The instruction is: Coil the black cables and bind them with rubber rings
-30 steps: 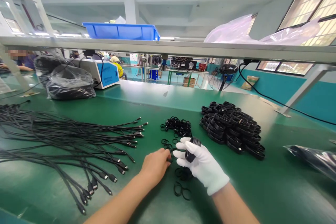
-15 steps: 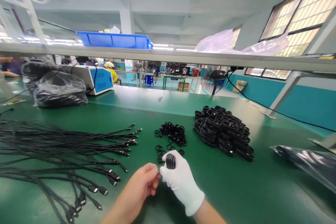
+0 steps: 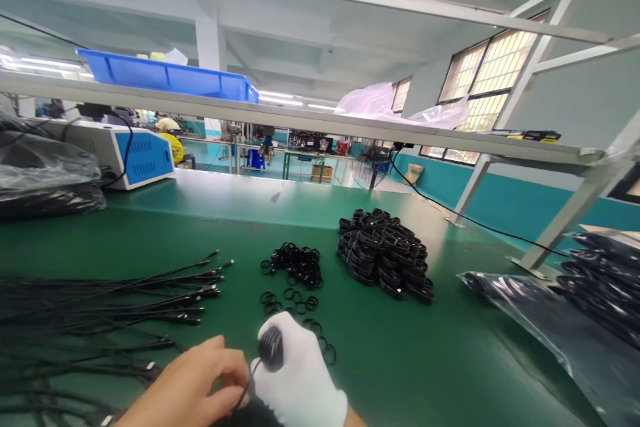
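My right hand, in a white glove, is closed around a tightly coiled black cable. From the coil a length of the cable runs down to my bare left hand, whose thumb and fingers pinch it. Just beyond the glove lie loose small black rings, with a heap of the same rings behind them. To the left, straight black cables with metal-tipped plugs are spread on the green table. The ends of the held cable are hidden.
A pile of coiled black cables sits right of the rings. Plastic-bagged goods lie at the right, another bag at the left near a blue-and-white machine. A shelf with a blue tray crosses overhead.
The view has turned to the right, bringing the stacked bags at the right into sight. Between my hands a stretch of cable now shows, and the left hand sits lower beside the glove.
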Motion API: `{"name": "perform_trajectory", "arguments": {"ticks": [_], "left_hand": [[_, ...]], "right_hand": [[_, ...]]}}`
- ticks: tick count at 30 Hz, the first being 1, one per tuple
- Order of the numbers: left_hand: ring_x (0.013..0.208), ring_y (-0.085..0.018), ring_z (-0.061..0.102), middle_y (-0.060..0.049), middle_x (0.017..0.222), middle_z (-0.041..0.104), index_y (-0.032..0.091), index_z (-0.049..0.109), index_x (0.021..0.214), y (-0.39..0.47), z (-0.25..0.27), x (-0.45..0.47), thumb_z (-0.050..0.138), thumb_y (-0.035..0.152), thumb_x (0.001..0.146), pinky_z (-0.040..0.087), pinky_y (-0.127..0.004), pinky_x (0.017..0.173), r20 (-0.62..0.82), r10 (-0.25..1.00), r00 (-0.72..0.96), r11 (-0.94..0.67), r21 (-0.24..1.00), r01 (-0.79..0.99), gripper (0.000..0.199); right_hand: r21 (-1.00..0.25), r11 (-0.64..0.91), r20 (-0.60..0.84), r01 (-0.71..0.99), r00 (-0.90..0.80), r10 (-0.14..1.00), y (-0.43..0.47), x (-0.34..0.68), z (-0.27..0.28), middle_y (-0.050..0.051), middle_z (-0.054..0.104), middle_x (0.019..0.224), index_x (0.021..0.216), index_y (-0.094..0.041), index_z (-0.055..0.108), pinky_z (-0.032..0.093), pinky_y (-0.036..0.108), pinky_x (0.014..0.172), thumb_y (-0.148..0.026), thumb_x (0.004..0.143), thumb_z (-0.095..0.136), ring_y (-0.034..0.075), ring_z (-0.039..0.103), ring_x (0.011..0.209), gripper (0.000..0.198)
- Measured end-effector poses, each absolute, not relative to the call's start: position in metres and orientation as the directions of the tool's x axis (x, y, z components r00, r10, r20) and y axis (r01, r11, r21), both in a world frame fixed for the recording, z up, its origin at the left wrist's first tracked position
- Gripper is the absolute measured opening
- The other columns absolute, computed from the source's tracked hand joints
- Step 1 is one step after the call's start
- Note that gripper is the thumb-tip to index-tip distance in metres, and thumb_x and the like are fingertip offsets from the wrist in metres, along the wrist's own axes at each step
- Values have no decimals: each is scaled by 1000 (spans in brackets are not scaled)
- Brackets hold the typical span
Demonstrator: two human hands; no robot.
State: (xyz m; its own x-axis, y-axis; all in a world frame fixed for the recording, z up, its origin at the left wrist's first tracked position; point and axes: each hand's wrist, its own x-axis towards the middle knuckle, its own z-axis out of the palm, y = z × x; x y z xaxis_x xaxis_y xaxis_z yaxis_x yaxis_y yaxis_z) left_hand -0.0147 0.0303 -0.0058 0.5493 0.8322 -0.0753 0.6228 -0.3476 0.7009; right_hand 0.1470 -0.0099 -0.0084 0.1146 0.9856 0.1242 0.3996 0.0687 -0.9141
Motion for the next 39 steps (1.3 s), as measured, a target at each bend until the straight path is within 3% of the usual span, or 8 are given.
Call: {"name": "perform_trajectory", "arguments": {"ticks": [4,8,18,22,27,32,36,39], "left_hand": [[80,-21,57,2,70,61,25,67,68,24,14,-17,55,18,62,38,-25,73,-65,851,521,-373,622,688,15],[96,-20,55,0,98,62,28,64,100,16,25,-15,58,15,63,39,-28,86,-71,844,532,-294,768,569,40],[84,-20,55,-1,96,58,27,61,107,3,8,-5,69,24,60,44,-26,73,-118,825,552,-258,791,555,48],[69,-19,53,-1,81,59,21,67,86,17,8,-6,75,33,52,39,-24,56,-223,796,563,-256,720,646,37],[71,-17,58,0,75,68,17,67,79,37,13,-24,53,30,74,40,-23,61,-321,710,626,-129,815,565,19],[78,-17,59,0,82,68,19,63,81,12,11,-23,44,31,83,41,-25,68,-151,859,489,-172,815,554,23],[73,-21,57,-4,75,67,23,67,83,-25,-1,-8,38,26,85,39,-28,64,140,878,458,-454,550,701,29],[68,-21,58,-4,73,68,25,68,82,-31,-12,-2,39,18,80,37,-27,59,126,854,504,-490,521,699,29]], "right_hand": [[-980,-102,-105,172,-7,994,-9,156,-2,-7,49,59,93,-18,52,35,20,47,-15,55,54,8,43,50,37],[-940,-341,-329,12,-290,899,-9,159,-7,-8,53,54,134,-14,21,30,19,36,-17,57,59,9,43,38,86],[-971,-92,-148,220,-253,956,-16,151,-35,14,56,112,143,-8,-1,45,32,78,-21,48,75,20,57,82,123],[-963,-1,-64,271,-225,972,-18,147,-32,4,63,90,142,-15,17,45,33,78,-14,50,71,22,58,83,106],[-967,-240,-254,89,-210,944,-14,145,-20,-6,52,59,92,-20,50,34,20,41,-14,57,54,9,48,46,35],[-907,-396,-296,-144,-452,841,-9,150,-20,-10,45,53,82,-20,44,30,17,34,-7,50,53,5,41,36,36],[-961,-269,-237,-56,-325,915,-9,158,-13,-12,40,54,79,-20,43,27,15,36,1,46,48,3,35,41,39],[-979,-204,-184,-7,-398,899,-13,166,-8,-12,41,54,85,-21,46,26,14,37,3,46,50,2,34,42,45]]}}
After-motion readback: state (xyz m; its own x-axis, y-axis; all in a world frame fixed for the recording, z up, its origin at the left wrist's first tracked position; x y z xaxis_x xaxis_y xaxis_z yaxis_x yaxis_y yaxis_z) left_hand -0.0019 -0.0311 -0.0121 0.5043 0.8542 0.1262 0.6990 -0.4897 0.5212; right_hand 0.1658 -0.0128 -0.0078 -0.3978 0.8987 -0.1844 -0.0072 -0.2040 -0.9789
